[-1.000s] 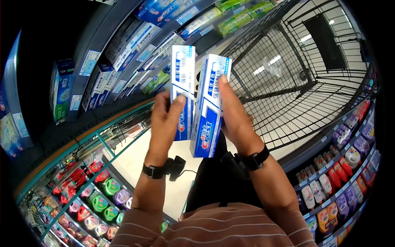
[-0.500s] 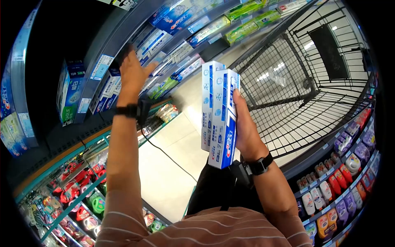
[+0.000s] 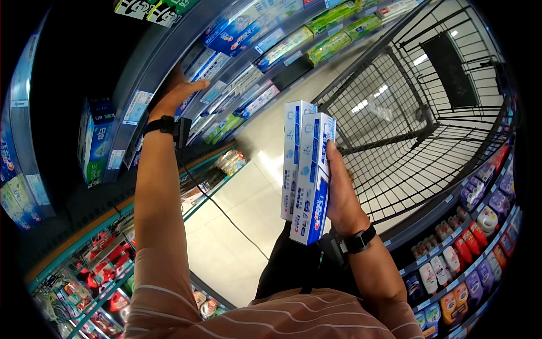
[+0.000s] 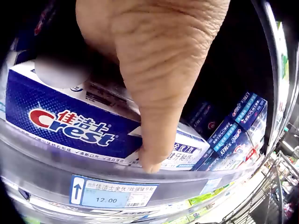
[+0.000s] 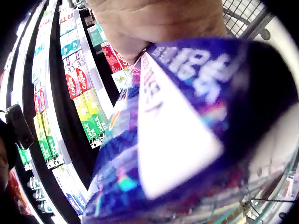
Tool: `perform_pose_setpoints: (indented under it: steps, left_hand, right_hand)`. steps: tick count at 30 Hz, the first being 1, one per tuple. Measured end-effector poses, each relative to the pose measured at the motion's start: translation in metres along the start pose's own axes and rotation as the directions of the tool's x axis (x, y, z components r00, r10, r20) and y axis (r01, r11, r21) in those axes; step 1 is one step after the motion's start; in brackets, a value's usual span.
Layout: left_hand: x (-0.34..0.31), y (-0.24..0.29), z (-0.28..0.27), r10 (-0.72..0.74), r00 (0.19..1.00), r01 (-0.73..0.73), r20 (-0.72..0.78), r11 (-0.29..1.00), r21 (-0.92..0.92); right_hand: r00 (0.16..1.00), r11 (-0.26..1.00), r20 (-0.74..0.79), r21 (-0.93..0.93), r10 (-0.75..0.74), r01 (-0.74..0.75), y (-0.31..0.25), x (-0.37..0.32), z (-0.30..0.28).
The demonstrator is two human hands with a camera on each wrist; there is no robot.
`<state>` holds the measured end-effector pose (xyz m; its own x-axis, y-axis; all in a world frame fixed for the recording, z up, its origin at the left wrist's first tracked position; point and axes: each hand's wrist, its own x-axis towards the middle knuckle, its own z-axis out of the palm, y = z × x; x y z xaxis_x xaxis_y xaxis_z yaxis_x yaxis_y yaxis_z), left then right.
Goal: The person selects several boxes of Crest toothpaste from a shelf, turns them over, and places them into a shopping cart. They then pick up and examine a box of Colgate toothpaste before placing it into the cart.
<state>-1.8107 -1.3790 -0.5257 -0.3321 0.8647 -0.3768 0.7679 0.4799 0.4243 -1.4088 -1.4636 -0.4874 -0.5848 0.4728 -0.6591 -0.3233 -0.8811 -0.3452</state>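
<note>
My right hand [image 3: 343, 195] holds two long Crest toothpaste boxes side by side, the nearer box [image 3: 309, 181] overlapping the farther box [image 3: 290, 164]. Its thumb lies along their right side. In the right wrist view, a blurred blue and white box end [image 5: 182, 135] fills the foreground. My left hand [image 3: 176, 93] reaches into a shelf on the left. In the left wrist view its thumb [image 4: 159, 135] points down over the front of a blue and white Crest toothpaste box [image 4: 70, 121]; the other fingers are hidden, so I cannot tell whether they grip it.
A shelf price tag [image 4: 114, 193] reading 12.00 sits below that box. More toothpaste boxes [image 3: 234, 34] line the shelves. A black wire shopping cart [image 3: 389, 135] stands at the right. Bottles [image 3: 451, 260] fill a rack at lower right; a thin cable [image 3: 226, 214] hangs from the left wrist.
My left hand has let go of a toothpaste box and moved up-left into the shelf. The right hand has taken both boxes together and moved slightly down and right.
</note>
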Motion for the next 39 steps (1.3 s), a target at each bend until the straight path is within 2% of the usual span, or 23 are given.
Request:
perform_pose_setpoints:
  steps: [4,7,9,11,13,14,15,17,20,23,26,27,30,33,36,38,39]
  left_hand:
    - [-0.005,0.005,-0.004,-0.09,0.996,0.091,0.01,0.993,-0.079]
    - [0.0,0.0,-0.002,-0.115,0.992,0.111,-0.057,0.991,-0.073]
    - [0.01,0.004,-0.008,-0.216,0.976,0.219,-0.04,0.969,0.112]
    - [0.027,-0.014,-0.001,-0.139,0.966,0.186,-0.216,0.959,0.215]
    - [0.056,-0.054,0.006,-0.013,0.939,0.069,-0.342,0.986,0.153]
    - [0.059,-0.054,0.006,0.045,0.913,0.007,-0.405,0.992,0.128]
    - [0.058,-0.056,0.007,0.025,0.909,0.005,-0.417,0.997,0.072]
    - [0.038,-0.027,0.001,-0.015,0.9,-0.002,-0.437,0.999,-0.039]
    - [0.016,0.008,-0.008,-0.069,0.93,0.129,-0.36,0.981,0.146]
    - [0.013,0.001,-0.008,-0.167,0.94,0.206,-0.298,0.973,0.103]
    - [0.012,-0.009,-0.01,-0.191,0.942,0.202,-0.277,0.979,0.014]
    - [0.016,-0.017,-0.005,-0.187,0.912,0.221,-0.364,0.974,0.052]
    - [0.008,-0.012,-0.014,-0.082,0.948,0.063,-0.307,0.996,-0.071]
    - [-0.013,0.029,-0.029,-0.019,0.945,0.034,-0.326,0.999,0.041]
    - [0.021,-0.013,-0.026,0.145,0.919,-0.138,-0.367,0.989,0.045]
    - [0.008,0.016,-0.03,-0.083,0.975,0.076,-0.208,0.996,-0.039]
    - [0.001,0.022,-0.023,0.041,0.948,-0.009,-0.316,0.995,0.102]
  right_hand:
    - [1.0,1.0,0.004,0.015,0.007,-0.007,0.001,-0.001,-0.004]
    - [1.0,1.0,-0.016,0.01,0.007,-0.007,-0.003,-0.005,-0.001]
    - [1.0,1.0,-0.013,0.0,0.011,-0.011,-0.002,-0.006,-0.002]
    - [1.0,1.0,0.004,-0.004,0.016,-0.016,0.002,-0.003,-0.008]
    - [1.0,1.0,0.019,-0.008,0.001,-0.001,0.004,-0.001,-0.01]
    - [1.0,1.0,0.026,-0.011,-0.006,0.006,0.004,0.0,-0.011]
    - [1.0,1.0,0.022,-0.013,0.003,-0.003,0.004,-0.001,-0.01]
    - [1.0,1.0,0.016,-0.017,0.019,-0.019,0.0,-0.004,-0.008]
    - [1.0,1.0,-0.006,-0.005,0.016,-0.016,-0.001,-0.003,-0.005]
    - [1.0,1.0,0.004,-0.004,0.028,-0.028,0.002,-0.001,-0.007]
    - [0.999,0.999,-0.013,-0.021,0.048,-0.048,-0.001,-0.005,0.0]
    - [0.999,0.999,-0.021,-0.025,0.043,-0.043,-0.002,-0.006,0.003]
    - [0.999,0.999,-0.036,-0.038,0.034,-0.035,-0.005,-0.014,0.009]
    - [0.999,0.998,-0.014,-0.048,0.029,-0.03,-0.011,-0.019,0.015]
    - [0.999,0.998,-0.013,-0.048,0.039,-0.04,-0.008,-0.02,0.012]
    - [0.997,0.995,0.006,-0.069,0.071,-0.07,-0.009,-0.023,0.011]
    - [0.999,0.997,0.003,-0.064,0.049,-0.049,-0.011,-0.022,0.015]
